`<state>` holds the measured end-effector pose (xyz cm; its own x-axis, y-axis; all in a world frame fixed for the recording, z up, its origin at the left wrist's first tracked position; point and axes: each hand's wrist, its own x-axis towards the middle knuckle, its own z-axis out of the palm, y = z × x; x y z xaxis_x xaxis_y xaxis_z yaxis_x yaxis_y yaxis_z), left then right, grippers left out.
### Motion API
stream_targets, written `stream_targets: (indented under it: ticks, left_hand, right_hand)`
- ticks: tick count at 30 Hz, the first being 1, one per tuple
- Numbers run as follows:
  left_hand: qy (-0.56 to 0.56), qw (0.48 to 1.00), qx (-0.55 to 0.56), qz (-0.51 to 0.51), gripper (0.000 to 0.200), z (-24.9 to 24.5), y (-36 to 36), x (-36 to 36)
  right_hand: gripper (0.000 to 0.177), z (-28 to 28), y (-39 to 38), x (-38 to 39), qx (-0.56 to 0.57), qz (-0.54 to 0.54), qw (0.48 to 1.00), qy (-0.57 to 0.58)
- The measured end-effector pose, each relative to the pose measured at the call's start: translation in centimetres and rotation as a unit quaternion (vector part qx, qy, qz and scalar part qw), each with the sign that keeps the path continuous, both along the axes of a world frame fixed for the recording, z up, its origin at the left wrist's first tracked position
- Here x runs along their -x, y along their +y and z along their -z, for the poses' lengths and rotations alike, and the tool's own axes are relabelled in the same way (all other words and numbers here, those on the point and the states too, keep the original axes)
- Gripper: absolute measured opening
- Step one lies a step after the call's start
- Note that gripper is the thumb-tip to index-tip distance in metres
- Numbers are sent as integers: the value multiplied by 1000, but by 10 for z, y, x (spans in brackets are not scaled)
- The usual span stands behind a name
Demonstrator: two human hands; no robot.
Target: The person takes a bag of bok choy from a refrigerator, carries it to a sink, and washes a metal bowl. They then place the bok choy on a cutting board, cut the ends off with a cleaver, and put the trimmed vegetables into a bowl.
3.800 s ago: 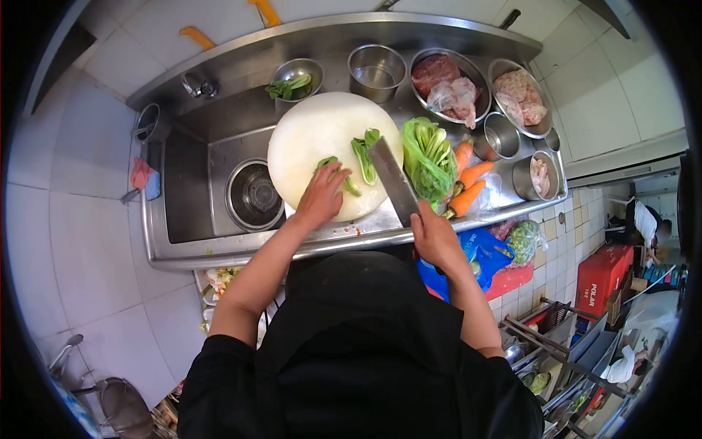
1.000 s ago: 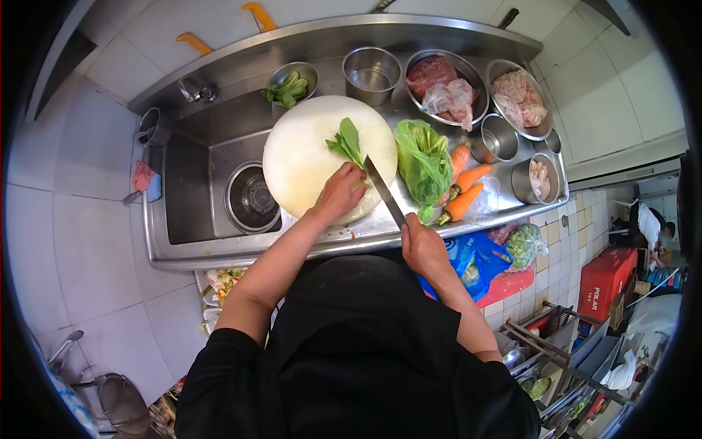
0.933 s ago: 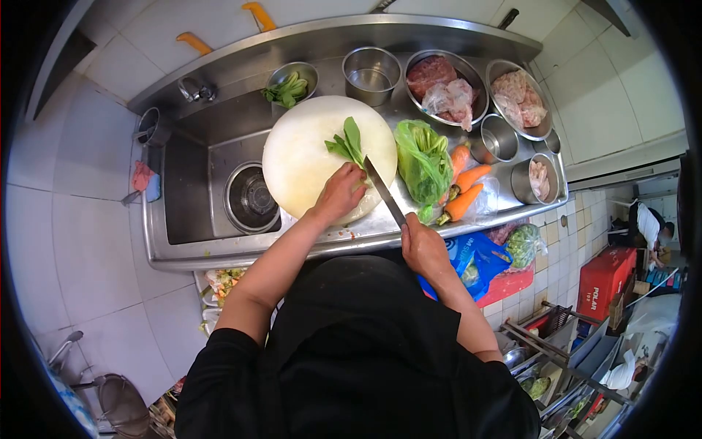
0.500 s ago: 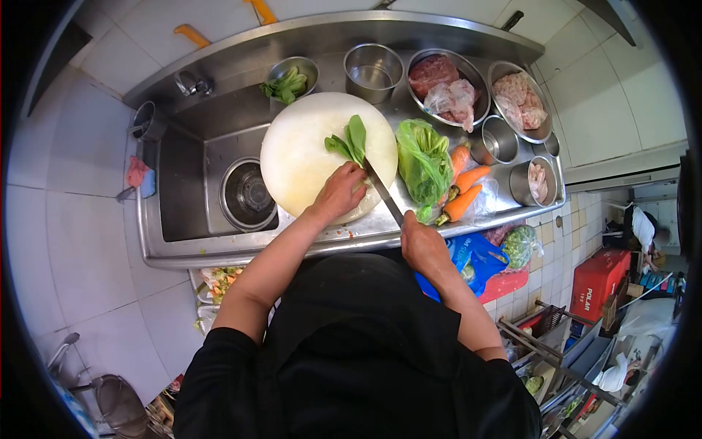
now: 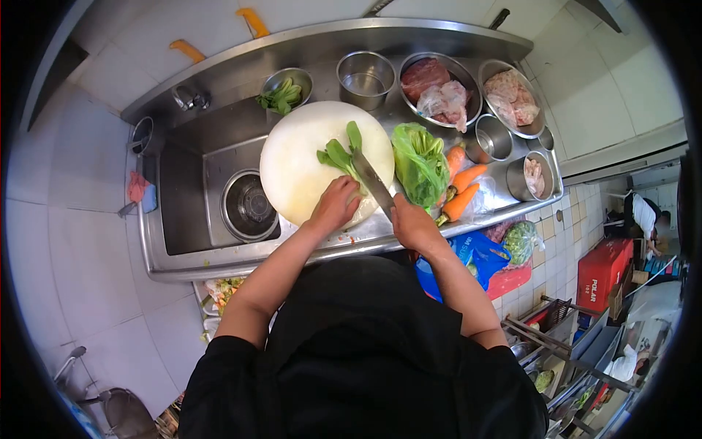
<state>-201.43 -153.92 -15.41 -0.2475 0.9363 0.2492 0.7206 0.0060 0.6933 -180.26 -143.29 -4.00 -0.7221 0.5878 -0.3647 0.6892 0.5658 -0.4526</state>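
Note:
A leafy green bok choy lies on the round white cutting board, its leaves pointing away from me. My left hand is closed around its stem end, pressing it to the board. In my right hand is the handle of a knife. The blade slants up and left across the board, its tip against the bok choy's leaves. Just right of the board stands a green plastic bag of leafy greens, with several carrots beside it.
Left of the board is the sink with a round metal pot inside. Along the back stand a bowl of greens, an empty steel pot and a bowl of red meat. A blue bag sits below the counter's right edge.
My right hand and the knife have shifted slightly up and left. The blade now shows more of its broad side. My left hand has moved slightly down and left on the bok choy.

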Motion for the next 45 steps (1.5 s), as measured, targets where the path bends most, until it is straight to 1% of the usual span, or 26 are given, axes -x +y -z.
stream_targets:
  ticks: [7,9,10,12,13,15,16,18,20,21,23,24,25,26,28,29,31,34,35,36,37,38,40,42,44,45]
  left_hand:
    - [10,999,24,23,41,-23,4,19]
    - [147,988,12,53,55,-33,25,26]
    - [147,988,10,54,55,-37,36,29]
    - [287,947,-42,136,53,-46,54,34]
    - [292,946,-44,135,53,-49,61,38]
    - [236,945,121,193,44,-53,73,49]
    - [243,944,120,190,44,-55,76,58]
    - [220,953,157,139,40,-52,75,81]
    - [177,979,90,46,43,-55,74,124]
    - [169,980,106,-28,46,-67,77,144]
    - [211,966,111,-100,56,-101,88,192]
    - [191,959,168,-128,60,-115,98,214]
    - [225,959,111,-131,66,-119,102,229]
    - [226,961,108,-122,66,-117,110,235]
    - [251,941,112,-198,66,-146,134,217]
    - [251,945,108,-180,66,-151,149,200]
    - [180,982,-44,-39,51,-153,174,151]
    - [67,982,-45,169,21,-156,207,44]
    - [71,972,-44,218,20,-140,220,16]
    - [79,963,41,255,22,-139,230,-8]
    - [153,935,161,275,37,-128,248,-25]
    - [155,934,160,279,37,-117,253,-34]
    - [213,933,65,283,53,-91,259,-50]
    - [257,904,61,335,59,-75,278,-49]
    - [357,857,93,360,50,-66,284,-47]
    - [319,872,54,368,35,-55,292,-41]
  right_hand:
    - [26,-41,-10,-51,-9,119,986,116]
    - [24,-43,-11,-66,-13,171,976,132]
    - [24,-43,-11,-73,-15,172,976,133]
    - [21,-43,-12,-85,2,183,968,173]
    - [21,-40,-13,-92,0,182,967,178]
    - [18,-31,-14,-106,-10,185,967,176]
    - [18,-31,-16,-114,-12,184,966,184]
    - [14,-32,-21,-132,13,215,954,208]
    - [15,-34,-26,-152,38,255,947,192]
    - [16,-33,-29,-161,62,293,939,169]
    - [15,-28,-34,-175,62,311,930,185]
    - [15,-28,-35,-181,57,325,922,200]
    - [15,-28,-37,-185,73,341,914,208]
    - [15,-27,-38,-188,70,350,911,208]
    - [15,-27,-41,-197,41,358,911,201]
    - [15,-28,-43,-200,37,375,905,200]
    - [15,-28,-46,-201,51,404,891,203]
    - [15,-24,-45,-205,45,420,881,214]
    - [15,-27,-44,-205,42,425,878,214]
    - [15,-32,-43,-205,44,422,881,212]
    - [14,-35,-43,-205,46,418,883,211]
    - [14,-36,-44,-205,45,421,881,212]
    - [15,-37,-45,-208,30,416,881,222]
    - [15,-33,-46,-213,26,422,879,223]
    - [15,-29,-50,-216,30,429,875,223]
    - [15,-30,-51,-218,30,430,873,227]
